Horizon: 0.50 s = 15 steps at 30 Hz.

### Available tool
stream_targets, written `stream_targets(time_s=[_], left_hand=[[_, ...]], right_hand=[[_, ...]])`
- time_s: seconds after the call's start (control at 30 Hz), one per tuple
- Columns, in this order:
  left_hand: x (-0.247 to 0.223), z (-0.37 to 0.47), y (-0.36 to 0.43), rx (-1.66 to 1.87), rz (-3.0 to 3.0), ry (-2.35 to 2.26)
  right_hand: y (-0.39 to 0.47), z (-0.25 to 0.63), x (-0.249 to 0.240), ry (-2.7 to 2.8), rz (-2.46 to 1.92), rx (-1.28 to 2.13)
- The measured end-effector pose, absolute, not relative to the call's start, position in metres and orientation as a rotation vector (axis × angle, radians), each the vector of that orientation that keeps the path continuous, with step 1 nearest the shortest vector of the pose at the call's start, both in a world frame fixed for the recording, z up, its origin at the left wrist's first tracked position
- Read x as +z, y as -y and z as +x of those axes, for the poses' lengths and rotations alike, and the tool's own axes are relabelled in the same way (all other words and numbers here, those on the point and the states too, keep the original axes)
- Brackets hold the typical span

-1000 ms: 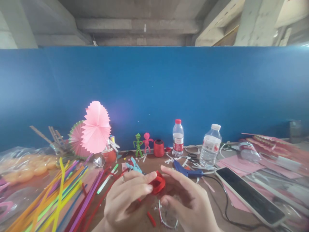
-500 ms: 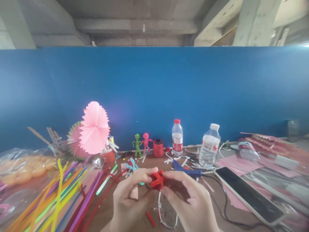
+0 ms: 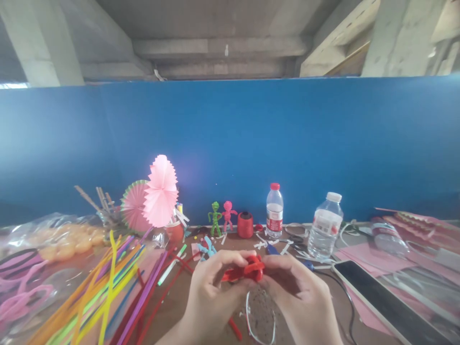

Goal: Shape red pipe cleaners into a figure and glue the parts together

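Between my two hands is a small red bundle of bent pipe cleaner [image 3: 253, 267], held above the brown table. My left hand [image 3: 219, 282] pinches its left side with thumb and forefinger, where a red end reaches into the palm. My right hand [image 3: 300, 287] grips the right side with its fingertips. Below the hands a white cord [image 3: 247, 311] curves in a loop on the table. A short red piece of pipe cleaner [image 3: 235, 329] lies near it. The inner fingers of both hands are partly hidden.
Coloured pipe cleaners [image 3: 104, 292] spread over the left side. Behind stand a green figure [image 3: 215, 218], a pink figure [image 3: 227, 215], a red spool [image 3: 245, 225] and two water bottles [image 3: 275, 211]. A blue glue gun [image 3: 272, 248] is partly hidden. A phone [image 3: 388, 302] lies at right.
The view has shifted, so the scene sits farther right. The red bundle has turned in my fingers, and a red end now shows toward my left palm. Both hands keep their grip.
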<state>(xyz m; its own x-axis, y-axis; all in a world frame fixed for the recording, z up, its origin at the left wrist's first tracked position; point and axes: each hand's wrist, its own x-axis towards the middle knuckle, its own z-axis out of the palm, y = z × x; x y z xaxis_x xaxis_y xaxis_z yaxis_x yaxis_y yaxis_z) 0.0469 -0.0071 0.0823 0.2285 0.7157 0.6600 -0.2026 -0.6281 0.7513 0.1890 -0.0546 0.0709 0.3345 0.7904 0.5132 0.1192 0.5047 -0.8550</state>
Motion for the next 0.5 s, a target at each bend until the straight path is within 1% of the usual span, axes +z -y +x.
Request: stream_targets(time_s=[0.13, 0.27, 0.4, 0.5], left_hand=[[0.093, 0.045, 0.012, 1.465, 1.894, -0.542], [0.106, 0.044, 0.021, 1.406, 2.105, -0.651], [0.122, 0.032, 0.036, 1.424, 2.499, -0.785], [0.127, 0.011, 0.058, 1.366, 2.718, -0.866]], right_hand=[[0.055, 0.192, 0.072, 1.164, -0.951, 0.641], [0.062, 0.197, 0.073, 1.209, -0.963, 0.625], [0.076, 0.188, 0.081, 1.18, -0.91, 0.824], [0.092, 0.165, 0.089, 1.171, -0.946, 0.855]])
